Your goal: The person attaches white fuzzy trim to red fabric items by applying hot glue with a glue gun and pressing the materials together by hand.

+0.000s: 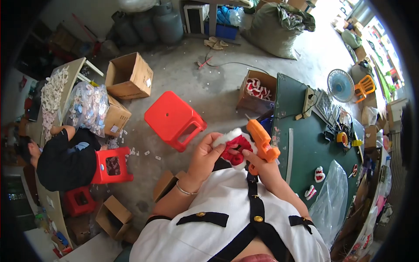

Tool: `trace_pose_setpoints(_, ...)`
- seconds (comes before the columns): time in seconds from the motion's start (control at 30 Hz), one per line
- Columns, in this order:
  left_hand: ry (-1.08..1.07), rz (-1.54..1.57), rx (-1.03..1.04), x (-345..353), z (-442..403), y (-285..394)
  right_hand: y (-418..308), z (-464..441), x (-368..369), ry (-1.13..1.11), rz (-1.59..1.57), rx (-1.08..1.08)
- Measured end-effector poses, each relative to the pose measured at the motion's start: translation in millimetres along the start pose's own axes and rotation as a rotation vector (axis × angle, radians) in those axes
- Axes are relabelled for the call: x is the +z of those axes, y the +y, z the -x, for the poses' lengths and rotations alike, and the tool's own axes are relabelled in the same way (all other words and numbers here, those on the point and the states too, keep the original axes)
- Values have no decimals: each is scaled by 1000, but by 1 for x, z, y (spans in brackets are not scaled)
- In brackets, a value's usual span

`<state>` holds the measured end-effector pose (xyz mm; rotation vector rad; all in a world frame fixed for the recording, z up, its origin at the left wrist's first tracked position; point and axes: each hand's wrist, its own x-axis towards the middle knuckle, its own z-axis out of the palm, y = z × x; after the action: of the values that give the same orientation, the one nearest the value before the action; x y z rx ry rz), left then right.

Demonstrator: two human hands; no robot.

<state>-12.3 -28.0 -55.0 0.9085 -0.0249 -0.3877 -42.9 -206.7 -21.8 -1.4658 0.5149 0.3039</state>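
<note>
My left hand (204,158) is closed on a small red fabric piece (233,149) with white fluffy trim, held in front of my chest. An orange glue gun (260,137) is in my right hand (262,168), its thin nozzle pointing up and away from me. The fingers of that hand also reach the right edge of the fabric piece. Similar red and white pieces (319,174) lie on the green table (301,135) to my right. A cardboard box (257,101) beyond my hands holds several more of them.
A red stool (168,115) stands ahead on the left. A person in a black shirt (65,163) sits at a long table on the far left. On the green table are a plastic bag (331,196), scissors (353,170) and tape (342,139). A fan (341,85) stands beyond it.
</note>
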Motion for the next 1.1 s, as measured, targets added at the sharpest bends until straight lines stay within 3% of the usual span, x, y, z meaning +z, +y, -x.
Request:
trace_pose_setpoints(0.07, -10, 7, 9, 6, -1, 4, 3, -2, -3, -1, 54, -35)
trace_pose_setpoints(0.17, -90, 76, 26, 12, 2, 13, 14, -13, -5, -86, 135, -435)
trace_pose_setpoints(0.33, -138, -174, -82, 13, -1, 15, 7, 0, -4, -215, 135, -381)
trace_pose_setpoints(0.47, -121, -119, -247, -1, -3, 8, 9, -2, -4, -82, 142, -449)
trace_pose_setpoints(0.57, -166, 191, -311, -3, -2, 5, 5, 2, -10, -29, -191, -187)
trace_pose_setpoints(0.7, -92, 180, -346, 7, 0, 9, 4, -1, -11, -64, -291, -184)
trace_pose_setpoints(0.83, -137, -82, -235, 23, 2, 17, 3, 3, -10, -58, -164, -198)
trace_pose_setpoints(1.0, -121, 12, -245, 9, 0, 7, 9, -1, -18, -23, -150, -349)
trace_pose_setpoints(1.1, -153, 108, -364, 14, 3, 14, 4, -4, -34, -119, 72, -453)
